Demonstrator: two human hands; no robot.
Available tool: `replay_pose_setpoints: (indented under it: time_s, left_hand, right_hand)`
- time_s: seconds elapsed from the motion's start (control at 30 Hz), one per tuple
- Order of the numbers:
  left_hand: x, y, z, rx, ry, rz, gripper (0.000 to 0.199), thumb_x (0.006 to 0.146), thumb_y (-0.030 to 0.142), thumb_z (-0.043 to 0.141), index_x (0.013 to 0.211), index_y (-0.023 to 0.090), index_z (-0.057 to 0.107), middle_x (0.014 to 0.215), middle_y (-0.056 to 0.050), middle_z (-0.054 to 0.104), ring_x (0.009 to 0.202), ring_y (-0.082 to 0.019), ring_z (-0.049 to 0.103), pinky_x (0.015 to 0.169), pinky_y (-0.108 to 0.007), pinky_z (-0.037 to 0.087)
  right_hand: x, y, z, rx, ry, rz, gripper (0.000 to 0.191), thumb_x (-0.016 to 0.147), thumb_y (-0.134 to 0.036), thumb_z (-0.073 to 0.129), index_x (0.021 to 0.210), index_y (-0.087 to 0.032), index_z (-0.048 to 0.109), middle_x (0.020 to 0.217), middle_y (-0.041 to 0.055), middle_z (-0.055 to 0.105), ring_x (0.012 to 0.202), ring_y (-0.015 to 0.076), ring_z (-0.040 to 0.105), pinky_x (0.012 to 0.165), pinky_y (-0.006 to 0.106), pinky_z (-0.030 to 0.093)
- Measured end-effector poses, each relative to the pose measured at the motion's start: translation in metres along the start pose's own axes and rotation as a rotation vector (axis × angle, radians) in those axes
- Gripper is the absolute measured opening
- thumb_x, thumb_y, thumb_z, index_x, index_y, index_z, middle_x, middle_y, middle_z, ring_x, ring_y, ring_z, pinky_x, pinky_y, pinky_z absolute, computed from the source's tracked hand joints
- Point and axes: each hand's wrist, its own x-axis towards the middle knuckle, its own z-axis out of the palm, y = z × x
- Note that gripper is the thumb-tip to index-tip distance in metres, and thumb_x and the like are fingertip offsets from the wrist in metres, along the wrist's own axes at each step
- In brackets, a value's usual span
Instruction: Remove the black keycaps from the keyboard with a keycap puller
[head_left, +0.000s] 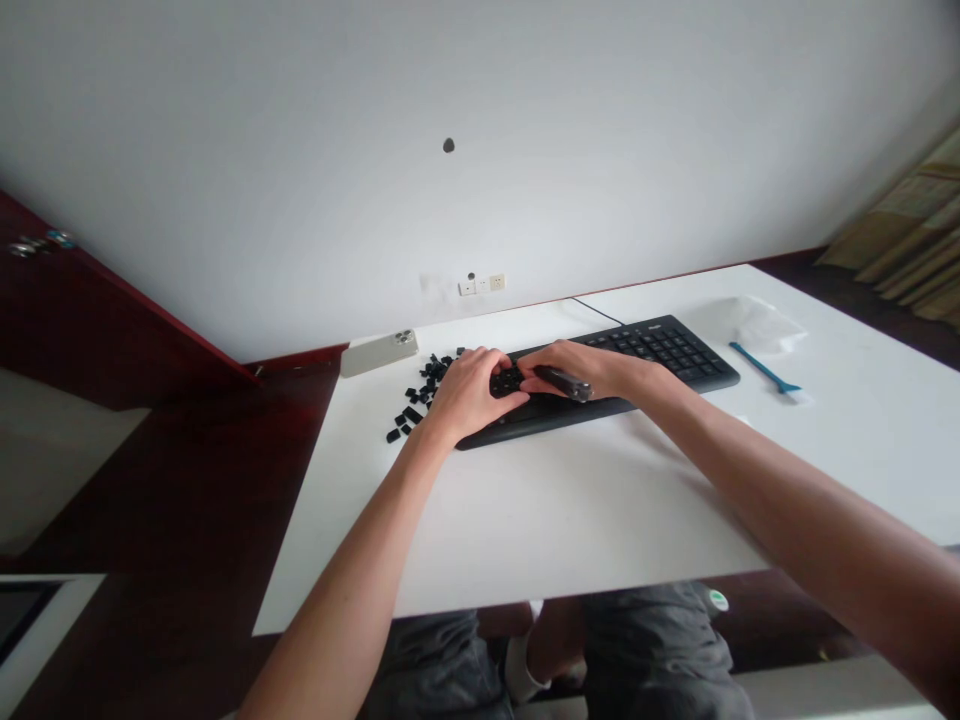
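Note:
A black keyboard [660, 350] lies at a slant across the white table. My right hand [551, 362] is closed around a black-handled tool [566, 384] over the keyboard's left half; the tool's working end is hidden by my fingers. Resting on the keyboard's left end is my left hand [472, 385], its thumb and forefinger spread apart around some keys [508, 381]. Just left of that hand, loose black keycaps [411, 414] are scattered on the table, some heaped together. What lies under my left palm cannot be seen.
A light-coloured phone [379, 352] lies at the table's back left corner. To the right are a blue brush-like tool [763, 367] and a clear plastic bag [765, 322]. The keyboard's cable [598, 311] runs back toward the wall, below the sockets [482, 285].

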Motion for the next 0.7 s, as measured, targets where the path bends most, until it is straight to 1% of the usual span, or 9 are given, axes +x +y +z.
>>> replay_pose_setpoints:
  time_s: [0.1, 0.17, 0.2, 0.27, 0.33, 0.43, 0.5, 0.6, 0.7]
  left_hand:
    - [-0.001, 0.002, -0.004, -0.052, -0.064, 0.133, 0.053, 0.087, 0.047, 0.084, 0.13, 0.024, 0.063, 0.139, -0.009, 0.065, 0.132, -0.03, 0.059, 0.112, -0.043, 0.049]
    - [-0.001, 0.003, -0.002, -0.074, -0.098, 0.178, 0.063, 0.084, 0.049, 0.087, 0.136, 0.023, 0.061, 0.144, -0.011, 0.063, 0.138, -0.032, 0.057, 0.118, -0.044, 0.046]
    - [-0.001, 0.002, 0.0, -0.076, -0.107, 0.19, 0.064, 0.084, 0.05, 0.088, 0.136, 0.023, 0.062, 0.145, -0.011, 0.064, 0.139, -0.032, 0.057, 0.12, -0.045, 0.044]
    - [-0.001, 0.0, 0.005, -0.066, -0.115, 0.189, 0.062, 0.085, 0.052, 0.087, 0.135, 0.022, 0.064, 0.147, -0.011, 0.064, 0.143, -0.032, 0.055, 0.123, -0.046, 0.041]
    - [-0.001, -0.004, 0.01, -0.044, -0.119, 0.168, 0.061, 0.088, 0.054, 0.083, 0.135, 0.02, 0.066, 0.151, -0.012, 0.062, 0.149, -0.033, 0.05, 0.127, -0.046, 0.038]
    - [-0.002, -0.006, 0.016, -0.012, -0.127, 0.154, 0.058, 0.094, 0.055, 0.077, 0.139, 0.019, 0.066, 0.159, -0.011, 0.056, 0.158, -0.033, 0.038, 0.132, -0.047, 0.031]
    - [-0.002, -0.006, 0.017, 0.006, -0.155, 0.159, 0.052, 0.097, 0.054, 0.072, 0.137, 0.021, 0.068, 0.162, -0.008, 0.054, 0.16, -0.032, 0.036, 0.133, -0.048, 0.029]
    - [-0.001, -0.005, 0.016, 0.03, -0.181, 0.146, 0.048, 0.099, 0.054, 0.069, 0.137, 0.024, 0.07, 0.163, -0.007, 0.053, 0.159, -0.033, 0.037, 0.132, -0.051, 0.03]
    - [-0.002, -0.004, 0.014, 0.03, -0.215, 0.163, 0.047, 0.097, 0.058, 0.07, 0.132, 0.026, 0.072, 0.165, -0.006, 0.051, 0.159, -0.035, 0.036, 0.133, -0.054, 0.028]
  right_hand:
    - [0.0, -0.011, 0.002, -0.129, -0.017, 0.043, 0.02, 0.089, -0.017, 0.06, 0.073, -0.023, 0.05, 0.066, -0.0022, 0.06, 0.056, 0.013, 0.043, 0.058, 0.032, 0.03]
    - [-0.001, -0.016, 0.007, -0.225, 0.002, 0.057, 0.02, 0.091, -0.018, 0.061, 0.073, -0.023, 0.052, 0.064, -0.0013, 0.061, 0.053, 0.0131, 0.042, 0.057, 0.033, 0.027]
    - [-0.002, -0.018, 0.01, -0.258, 0.022, 0.056, 0.021, 0.093, -0.021, 0.061, 0.074, -0.023, 0.053, 0.064, -0.0005, 0.061, 0.052, 0.0132, 0.041, 0.057, 0.034, 0.026]
    - [-0.005, -0.019, 0.017, -0.299, 0.074, 0.043, 0.027, 0.1, -0.029, 0.058, 0.075, -0.023, 0.053, 0.066, 0.0012, 0.062, 0.052, 0.0135, 0.039, 0.056, 0.034, 0.023]
    - [-0.01, -0.018, 0.026, -0.315, 0.127, 0.034, 0.027, 0.104, -0.035, 0.055, 0.08, -0.022, 0.055, 0.074, 0.0026, 0.066, 0.054, 0.0139, 0.041, 0.056, 0.034, 0.021]
    - [-0.018, -0.01, 0.042, -0.332, 0.218, 0.041, 0.022, 0.108, -0.035, 0.049, 0.097, -0.022, 0.063, 0.084, 0.0045, 0.071, 0.061, 0.0159, 0.05, 0.059, 0.032, 0.028]
    - [-0.02, -0.004, 0.052, -0.358, 0.312, 0.017, 0.024, 0.108, -0.035, 0.047, 0.101, -0.02, 0.064, 0.087, 0.0071, 0.071, 0.07, 0.0189, 0.057, 0.066, 0.032, 0.034]
    - [-0.021, 0.003, 0.062, -0.424, 0.401, -0.02, 0.03, 0.109, -0.039, 0.046, 0.098, -0.019, 0.065, 0.084, 0.0086, 0.07, 0.075, 0.0216, 0.057, 0.072, 0.034, 0.039]
    - [-0.021, 0.004, 0.064, -0.448, 0.437, -0.023, 0.033, 0.11, -0.038, 0.045, 0.086, -0.02, 0.061, 0.076, 0.0062, 0.065, 0.07, 0.0205, 0.052, 0.071, 0.034, 0.038]
